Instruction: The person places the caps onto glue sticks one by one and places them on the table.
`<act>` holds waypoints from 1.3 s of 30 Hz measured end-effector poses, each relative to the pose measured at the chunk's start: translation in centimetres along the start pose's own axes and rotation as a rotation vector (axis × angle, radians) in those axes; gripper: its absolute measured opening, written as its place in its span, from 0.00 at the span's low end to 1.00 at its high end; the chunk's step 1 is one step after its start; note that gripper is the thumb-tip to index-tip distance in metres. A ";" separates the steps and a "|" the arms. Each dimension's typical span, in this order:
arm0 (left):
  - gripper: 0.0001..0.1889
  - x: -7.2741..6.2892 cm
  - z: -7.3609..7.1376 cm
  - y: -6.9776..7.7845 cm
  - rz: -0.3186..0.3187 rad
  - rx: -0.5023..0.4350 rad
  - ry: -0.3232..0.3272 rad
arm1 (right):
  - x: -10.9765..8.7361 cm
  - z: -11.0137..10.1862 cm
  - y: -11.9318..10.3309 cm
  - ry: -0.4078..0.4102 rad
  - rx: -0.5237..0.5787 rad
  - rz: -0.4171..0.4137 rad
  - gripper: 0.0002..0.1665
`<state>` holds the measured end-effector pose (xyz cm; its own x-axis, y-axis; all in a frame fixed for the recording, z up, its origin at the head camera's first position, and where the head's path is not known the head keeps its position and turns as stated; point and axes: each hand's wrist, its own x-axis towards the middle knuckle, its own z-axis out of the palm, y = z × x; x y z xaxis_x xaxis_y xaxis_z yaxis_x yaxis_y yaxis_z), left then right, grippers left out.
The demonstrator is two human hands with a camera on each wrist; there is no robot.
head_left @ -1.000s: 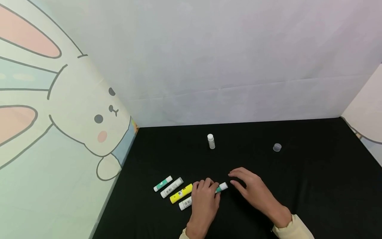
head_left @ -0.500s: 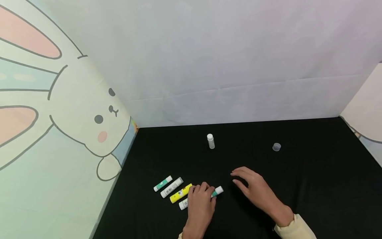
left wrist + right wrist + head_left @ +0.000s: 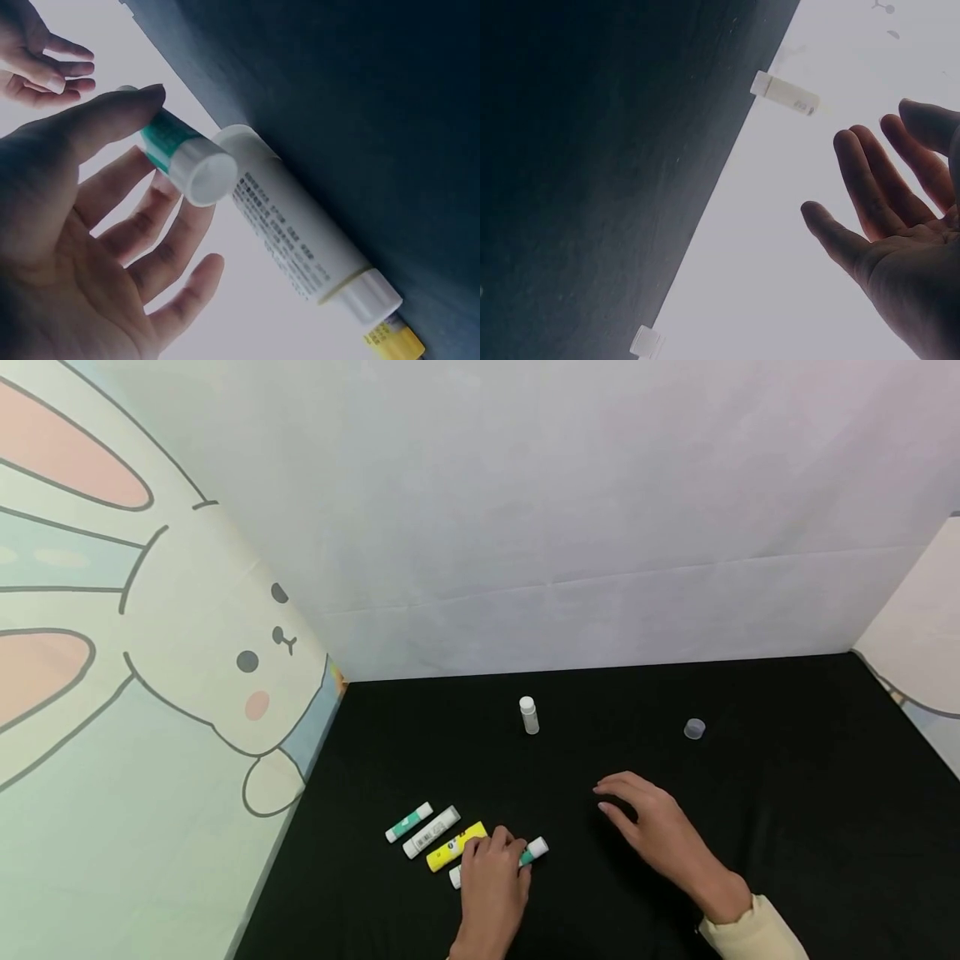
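Note:
My left hand (image 3: 491, 889) pinches a small green-and-white glue stick (image 3: 176, 146) between thumb and fingers, its white end pointing toward the camera in the left wrist view. Close beside it lies a larger white glue stick (image 3: 292, 225) with printed text, mostly covered by this hand in the head view. To the left, a yellow glue stick (image 3: 453, 848), a white one with a barcode (image 3: 432, 832) and another green-and-white one (image 3: 409, 822) lie slanted in a row. My right hand (image 3: 663, 831) hovers to the right with relaxed fingers, holding nothing.
A small white tube (image 3: 529, 717) stands upright toward the back of the black-covered table (image 3: 810, 793). Farther right sits a small clear round cup or cap (image 3: 694, 728). A pale cloth wall (image 3: 600, 527) rises behind the table, and a rabbit-print wall (image 3: 180, 693) borders the left.
My left hand has moved left and slightly toward me, bringing the green-and-white glue stick nearer the row. My right hand has drifted a little to the right.

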<state>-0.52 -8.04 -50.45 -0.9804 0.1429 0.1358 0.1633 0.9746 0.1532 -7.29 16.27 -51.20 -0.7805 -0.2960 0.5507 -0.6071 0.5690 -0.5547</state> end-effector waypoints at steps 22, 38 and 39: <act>0.12 -0.4 0.0 -0.8 -0.074 0.000 -0.126 | -0.3 -2.3 3.3 0.024 -0.084 0.076 0.20; 0.11 -0.4 0.1 -0.6 -0.076 0.055 -0.165 | -0.3 -4.1 5.1 0.035 -0.131 0.102 0.19; 0.11 -0.4 0.1 -0.6 -0.078 0.058 -0.168 | -0.3 -4.1 5.2 0.034 -0.134 0.104 0.19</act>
<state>-0.23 -8.66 -50.72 -0.9952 0.0888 -0.0405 0.0844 0.9915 0.0993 -9.59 22.47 -51.63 -0.8310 -0.2056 0.5169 -0.4966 0.6929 -0.5228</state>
